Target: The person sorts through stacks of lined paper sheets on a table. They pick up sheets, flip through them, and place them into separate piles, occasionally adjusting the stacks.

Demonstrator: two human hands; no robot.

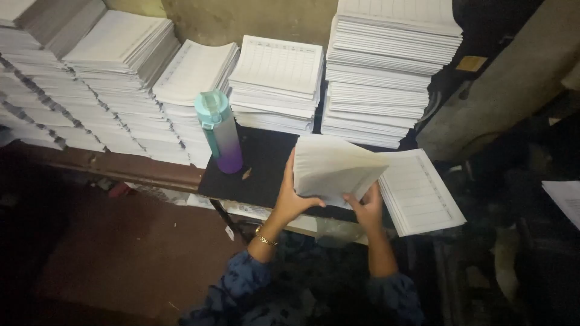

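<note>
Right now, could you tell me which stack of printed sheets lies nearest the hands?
The low stack beside the right hand, lying alone on the table's front edge; the others stand taller against the wall.

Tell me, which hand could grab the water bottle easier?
Probably the left hand. It grips the folded paper bundle on the side nearer the bottle; the right hand is farther, beside the ruled sheets.

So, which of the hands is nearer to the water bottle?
Left. The left hand holds the paper bundle just right of the water bottle; the right hand grips it farther right.
</note>
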